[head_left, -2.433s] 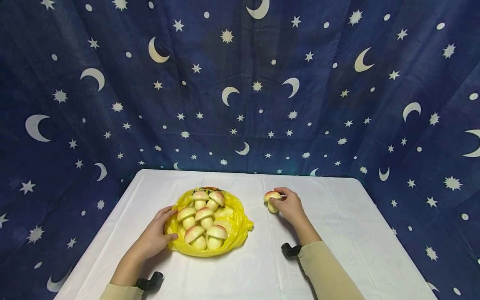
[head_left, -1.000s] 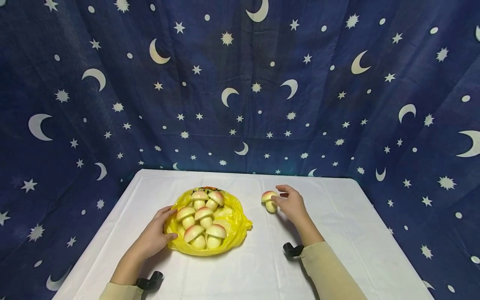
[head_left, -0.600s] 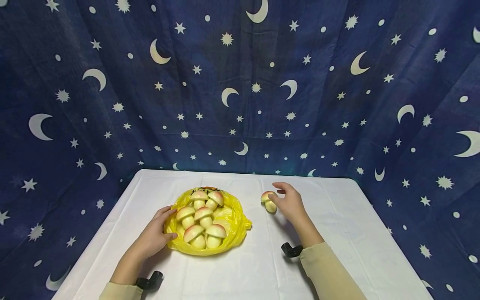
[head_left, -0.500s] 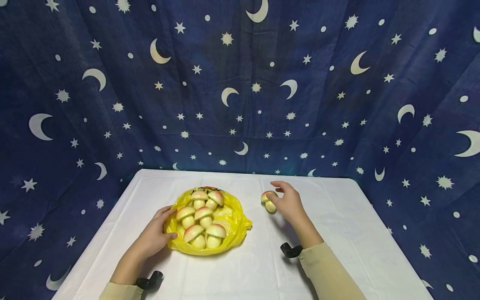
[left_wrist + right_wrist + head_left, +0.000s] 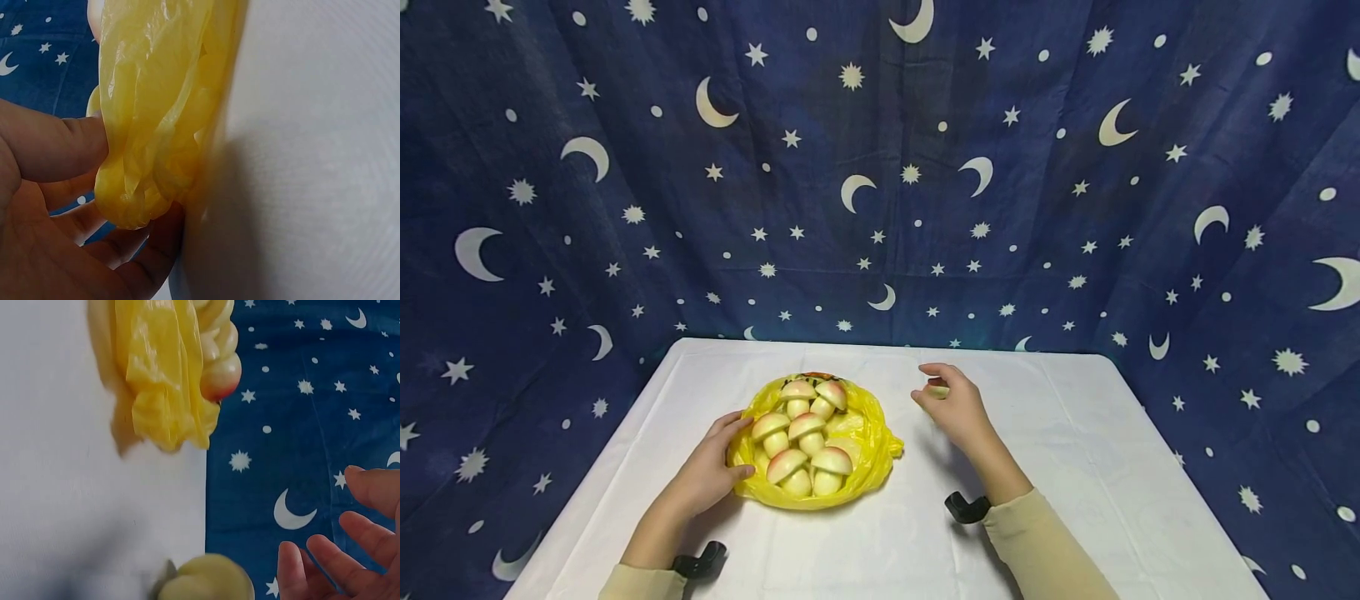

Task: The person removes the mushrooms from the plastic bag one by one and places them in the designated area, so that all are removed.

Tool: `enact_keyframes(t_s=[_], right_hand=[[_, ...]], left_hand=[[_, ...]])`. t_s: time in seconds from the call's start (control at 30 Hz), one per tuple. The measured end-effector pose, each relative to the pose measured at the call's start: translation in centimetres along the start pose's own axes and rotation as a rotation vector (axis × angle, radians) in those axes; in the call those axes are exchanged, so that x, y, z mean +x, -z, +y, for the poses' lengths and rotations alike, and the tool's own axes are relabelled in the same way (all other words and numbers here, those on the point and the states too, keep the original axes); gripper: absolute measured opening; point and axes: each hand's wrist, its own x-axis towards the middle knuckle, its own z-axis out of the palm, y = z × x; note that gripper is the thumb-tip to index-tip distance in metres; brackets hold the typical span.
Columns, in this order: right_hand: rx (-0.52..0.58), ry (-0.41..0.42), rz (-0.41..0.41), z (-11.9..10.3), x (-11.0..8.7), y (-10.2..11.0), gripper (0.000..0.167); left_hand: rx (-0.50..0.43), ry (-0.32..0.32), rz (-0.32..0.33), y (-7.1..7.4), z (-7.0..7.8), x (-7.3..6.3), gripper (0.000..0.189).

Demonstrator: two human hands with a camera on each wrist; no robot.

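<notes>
Right of the yellow bag [image 5: 878,446], a lone mushroom [image 5: 211,578] is sitting near the right hand [image 5: 959,410], fingers parted; the left hand [image 5: 707,468] is gripping the bag, ideally lightly, so its inner mushrooms [image 5: 807,433] aren't toppling

Table [image 5: 1105,433]: before you, covered in white with faint creases, its far corners rounded.
Yellow plastic bag [image 5: 871,429]: spread on the table, left of your centre, a bunched end pointing right.
Lone mushroom-shaped piece [image 5: 209,579]: right of the bag, mostly hidden in your head view.
</notes>
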Motion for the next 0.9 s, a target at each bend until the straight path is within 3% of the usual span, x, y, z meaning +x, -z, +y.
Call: enact_keyframes(t_s=[0.37,0.9], right_hand=[[0.035,0.016,-0.054,-1.6,-1.6,-2.5,0.046],[0.134,0.064,-0.204,-2.5,-3.9,-5.5,0.045]], left_hand=[[-0.004,-0.019,0.005,0.0,-0.2,0.1,0.079],[0.014,-0.018,0.018,-0.1,0.0,0.1,0.078]])
